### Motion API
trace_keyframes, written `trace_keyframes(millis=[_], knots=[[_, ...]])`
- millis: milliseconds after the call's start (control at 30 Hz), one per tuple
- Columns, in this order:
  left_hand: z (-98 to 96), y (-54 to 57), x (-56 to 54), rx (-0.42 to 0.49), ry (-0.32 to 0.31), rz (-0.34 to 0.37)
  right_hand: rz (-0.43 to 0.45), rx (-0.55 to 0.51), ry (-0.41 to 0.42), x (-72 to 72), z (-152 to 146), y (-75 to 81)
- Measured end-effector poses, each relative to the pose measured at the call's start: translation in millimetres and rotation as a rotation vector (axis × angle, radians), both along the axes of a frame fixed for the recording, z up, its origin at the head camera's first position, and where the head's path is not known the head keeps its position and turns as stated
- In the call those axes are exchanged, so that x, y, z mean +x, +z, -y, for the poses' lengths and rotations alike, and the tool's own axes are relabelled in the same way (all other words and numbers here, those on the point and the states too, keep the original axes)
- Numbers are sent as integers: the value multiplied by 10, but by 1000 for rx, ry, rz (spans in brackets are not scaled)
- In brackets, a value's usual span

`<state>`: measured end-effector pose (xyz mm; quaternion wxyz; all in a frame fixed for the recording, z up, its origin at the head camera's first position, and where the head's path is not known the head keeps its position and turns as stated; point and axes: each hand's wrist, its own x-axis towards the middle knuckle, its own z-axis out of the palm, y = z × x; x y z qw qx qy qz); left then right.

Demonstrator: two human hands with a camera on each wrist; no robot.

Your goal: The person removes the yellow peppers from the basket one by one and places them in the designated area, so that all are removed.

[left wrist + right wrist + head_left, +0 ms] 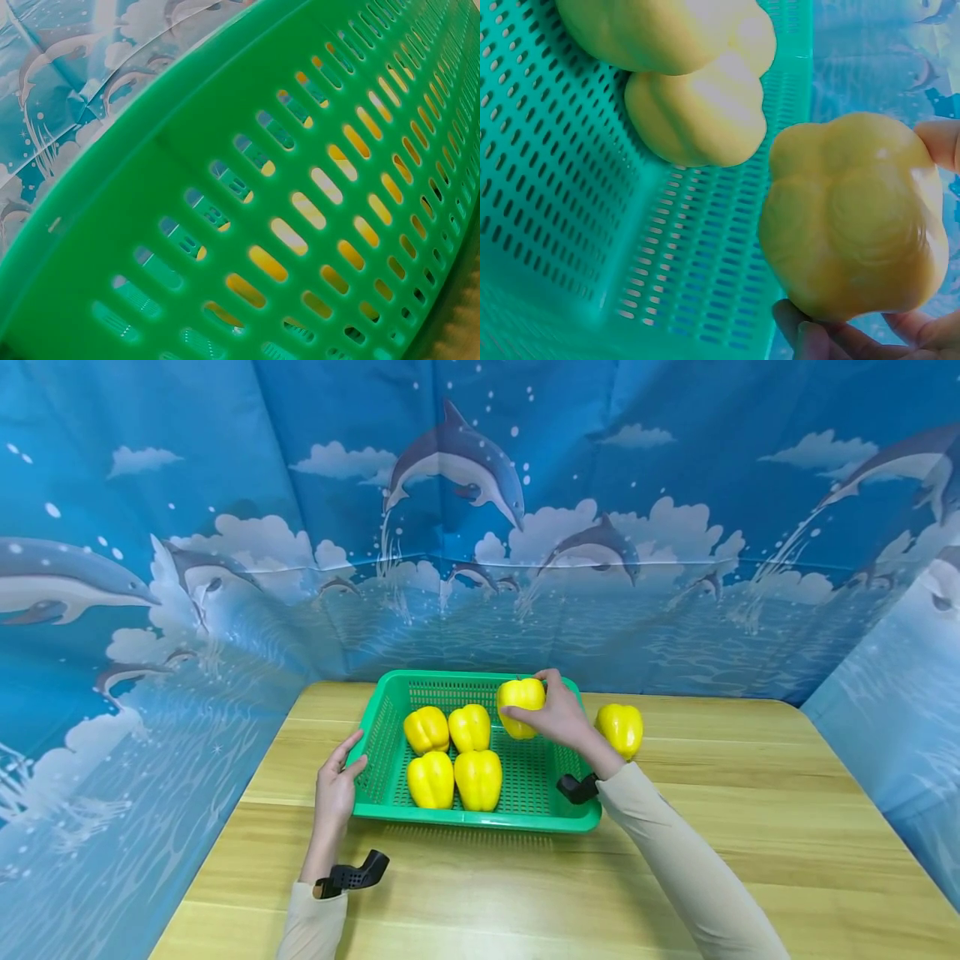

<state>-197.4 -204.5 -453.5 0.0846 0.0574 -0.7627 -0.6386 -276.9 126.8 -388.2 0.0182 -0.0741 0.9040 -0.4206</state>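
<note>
A glossy yellow bell pepper with plump, rounded lobes (521, 708) is pinched between the thumb and fingers of a person's right hand (562, 714), held up over the back right part of a green rectangular basket of perforated plastic (465, 817). Its skin is smooth and evenly coloured, with bright highlights along the lobes in the head view. The left hand (335, 787), thumb spread from fairly straight fingers, touches the basket's left rim, well apart from the raised pepper across the basket's width. Four matching yellow peppers (478, 781) sit close together inside the basket, left of its middle, in two rows of two. A sixth, equally shiny yellow pepper (621, 728) lies just outside the basket's right side, near the right forearm. The basket rests on a pale wood-grain surface (480, 902); behind it hangs a blue, creased backdrop printed with leaping dolphins (420, 635). Beige sleeves (686, 852) and black wrist-worn devices (362, 872) show on both arms.
</note>
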Motion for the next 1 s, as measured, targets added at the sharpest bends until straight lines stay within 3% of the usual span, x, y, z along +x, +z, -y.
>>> trace_keyframes(millis=[300,600,1000], knots=[[2,-5,0,-6,-3,-10,-128,-46,-22,143,-51,104],[6,-18,-3,-2,0,-7,-266,-95,-52,255,-97,113],[1,-9,1,0,-1,-10,-347,-152,-115,357,-282,102]])
